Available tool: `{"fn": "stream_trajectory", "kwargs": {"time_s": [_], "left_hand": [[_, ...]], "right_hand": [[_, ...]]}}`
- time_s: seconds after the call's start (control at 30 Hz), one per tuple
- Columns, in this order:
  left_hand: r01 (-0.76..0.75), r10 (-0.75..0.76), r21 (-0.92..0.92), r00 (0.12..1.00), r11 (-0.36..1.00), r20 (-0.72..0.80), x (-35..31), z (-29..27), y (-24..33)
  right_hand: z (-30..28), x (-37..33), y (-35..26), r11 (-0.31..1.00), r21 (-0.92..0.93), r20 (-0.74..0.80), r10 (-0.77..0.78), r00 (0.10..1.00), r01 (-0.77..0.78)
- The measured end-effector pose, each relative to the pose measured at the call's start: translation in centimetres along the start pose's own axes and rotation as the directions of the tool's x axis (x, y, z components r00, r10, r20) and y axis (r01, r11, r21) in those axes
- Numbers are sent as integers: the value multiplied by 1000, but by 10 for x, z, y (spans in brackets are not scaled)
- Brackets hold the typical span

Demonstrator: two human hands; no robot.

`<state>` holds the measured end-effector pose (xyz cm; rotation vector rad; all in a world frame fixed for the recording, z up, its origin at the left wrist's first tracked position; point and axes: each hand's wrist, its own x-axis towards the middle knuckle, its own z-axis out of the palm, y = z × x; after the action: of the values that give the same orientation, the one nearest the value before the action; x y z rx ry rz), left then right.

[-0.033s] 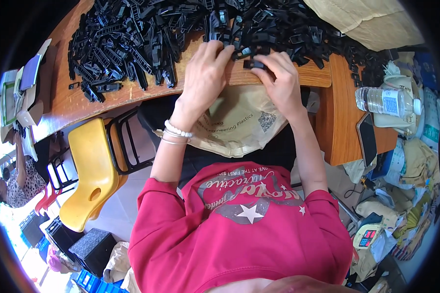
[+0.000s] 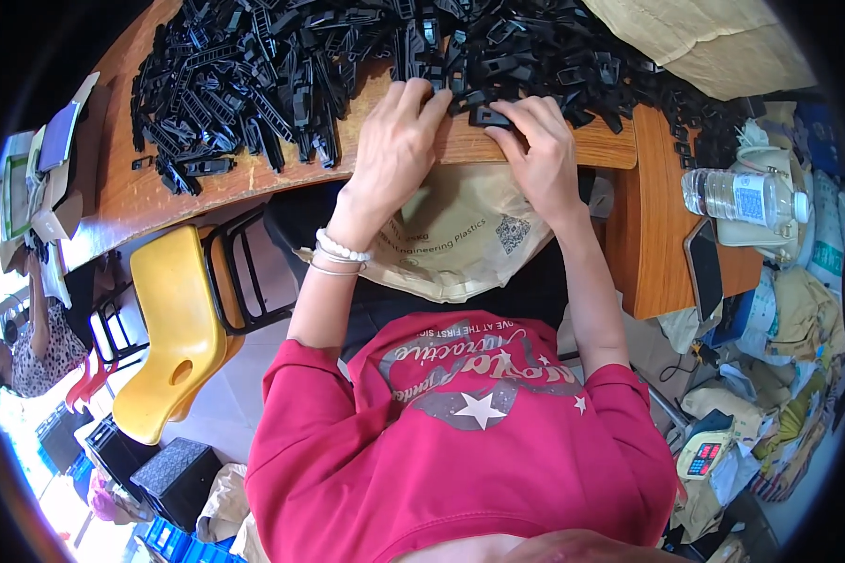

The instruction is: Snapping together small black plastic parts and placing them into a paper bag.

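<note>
Head view, right hand [image 2: 545, 152] pinching half-hidden black part [image 2: 484, 117], left hand [image 2: 393, 136] curled, grip unclear, pile [image 2: 244, 80] cropped

Workshop, likely: black parts [image 2: 225, 103] heaped on wooden table [image 2: 122, 197], paper sack [image 2: 479, 272], blue crates [image 2: 169, 541], digital scale [image 2: 707, 457].

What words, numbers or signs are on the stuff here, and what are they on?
I won't copy the wording, but print shows here:
Red shirt: pale lettering, some curly, with white stars.
Paper sack: a dark printed line and a square code.
Clear bottle: a square code on its label; any other print is too small.
Pale device: panel marks too small to read.
</note>
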<state>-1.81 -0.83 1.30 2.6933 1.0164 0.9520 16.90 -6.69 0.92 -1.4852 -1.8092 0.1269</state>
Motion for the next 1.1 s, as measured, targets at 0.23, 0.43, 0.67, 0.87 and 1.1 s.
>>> {"fn": "stream_trajectory", "kwargs": {"time_s": [0.23,0.43,0.67,0.87,1.1], "left_hand": [[15,-12,-103,999,995,32,-7,-7,1],[-169,163,109,985,980,59,3,-6,-2],[-75,72,-135,997,988,-25,-6,5,11],[33,-42,-68,989,997,-141,-16,3,-2],[27,-39,-72,983,997,-179,-22,8,-1]], "right_hand": [[0,-10,-15,982,184,5,35,999,-35],[11,-1,2,994,17,-85,104,991,-103],[2,-9,-9,915,315,-44,281,959,-254],[-1,-22,-15,924,288,34,251,967,-250],[-1,-23,-28,893,296,18,351,936,-340]]}}
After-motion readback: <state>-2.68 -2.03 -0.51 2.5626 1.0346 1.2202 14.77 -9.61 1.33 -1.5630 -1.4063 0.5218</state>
